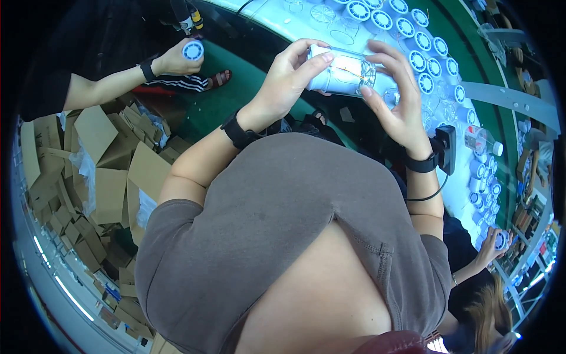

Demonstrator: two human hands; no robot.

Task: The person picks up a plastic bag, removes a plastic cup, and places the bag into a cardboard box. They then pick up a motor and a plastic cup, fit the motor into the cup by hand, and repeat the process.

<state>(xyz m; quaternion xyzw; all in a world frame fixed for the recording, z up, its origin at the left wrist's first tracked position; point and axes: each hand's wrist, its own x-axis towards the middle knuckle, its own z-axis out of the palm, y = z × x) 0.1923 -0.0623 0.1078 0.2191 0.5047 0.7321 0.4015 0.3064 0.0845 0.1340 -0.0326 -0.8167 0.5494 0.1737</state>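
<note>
In front of my chest I hold a white cylinder with a clear plastic sleeve lying sideways. A thin orange wire shows through the clear plastic, and its right end is a clear round piece with spokes. My left hand is closed around the white left end, thumb on top. At the spoked right end, my right hand curls its thumb and index finger about the rim, the other fingers raised. Just beyond on the table stand many white cylinders with slotted round tops.
The pale table curves away to the right, bearing clear spoked parts and a clear bottle. A co-worker's hand at left holds a similar cylinder; another hand works at right. Cardboard boxes pile up at left.
</note>
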